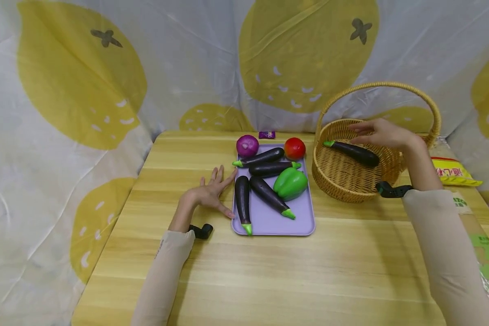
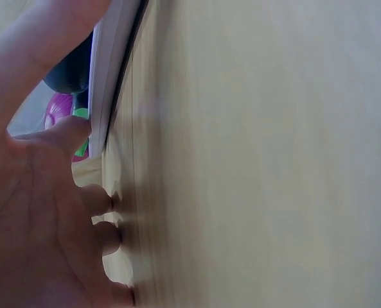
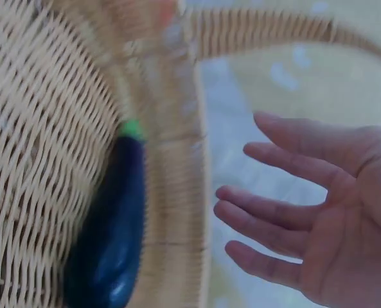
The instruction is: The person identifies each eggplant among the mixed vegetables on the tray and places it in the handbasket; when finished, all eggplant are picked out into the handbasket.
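My left hand (image 1: 209, 194) is spread on the table, thumb and index finger at the left rim of a lilac tray (image 1: 265, 226). The left wrist view shows its fingertips (image 2: 106, 237) on the wood. Several eggplants (image 1: 242, 199) lie in the tray beside a green bell pepper (image 1: 291, 183). A purple onion (image 1: 247, 146) and a red tomato (image 1: 295, 148) are at its far corners. Above the wicker basket (image 1: 338, 185), my right hand (image 1: 385, 133) holds nothing, its fingers loosely extended. One eggplant (image 3: 113, 218) rests inside the basket, below that hand.
The basket's tall arched handle (image 1: 381, 84) rises around the right hand. Behind the tray lies a small purple packet (image 1: 266, 135). A yellow packet (image 1: 454, 172) and a cardboard box (image 1: 478, 235) are at the right side. A lemon-print cloth (image 1: 212, 59) hangs behind the table.
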### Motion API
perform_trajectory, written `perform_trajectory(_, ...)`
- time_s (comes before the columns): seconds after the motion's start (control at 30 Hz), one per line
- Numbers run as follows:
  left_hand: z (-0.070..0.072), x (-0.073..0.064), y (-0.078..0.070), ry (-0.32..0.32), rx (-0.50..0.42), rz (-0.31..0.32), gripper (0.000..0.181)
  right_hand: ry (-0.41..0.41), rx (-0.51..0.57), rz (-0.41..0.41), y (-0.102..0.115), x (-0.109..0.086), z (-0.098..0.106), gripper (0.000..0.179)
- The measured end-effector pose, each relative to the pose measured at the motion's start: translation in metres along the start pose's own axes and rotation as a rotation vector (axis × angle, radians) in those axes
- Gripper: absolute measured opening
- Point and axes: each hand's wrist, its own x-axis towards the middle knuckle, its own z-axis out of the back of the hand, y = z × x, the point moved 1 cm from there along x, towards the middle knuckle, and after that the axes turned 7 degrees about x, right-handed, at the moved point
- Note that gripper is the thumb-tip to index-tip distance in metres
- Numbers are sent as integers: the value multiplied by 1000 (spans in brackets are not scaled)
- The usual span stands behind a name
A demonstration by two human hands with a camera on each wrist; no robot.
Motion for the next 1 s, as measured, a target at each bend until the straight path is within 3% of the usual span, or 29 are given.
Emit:
perform_trajectory(0.2, -1, -2, -1, 1, 1, 1, 139, -68, 13, 89, 38, -26, -25, 63)
perform_trajectory(0.37, 0, -1, -1, -3, 2, 7, 138, -123, 9, 193, 67, -40, -58, 59)
perform_trajectory(0.63, -1, -1, -1, 10, 7, 12, 139, -193, 24, 359, 100, -36, -124, 64)
perform_trajectory(0.8, -2, -1, 0, 6, -1, 12, 138, -180, 92, 456, 124, -30, -167, 68)
perform_trajectory(1.0, -2, -1, 0, 5, -8, 4, 138, -155, 178, 423, 153, -25, -219, 71)
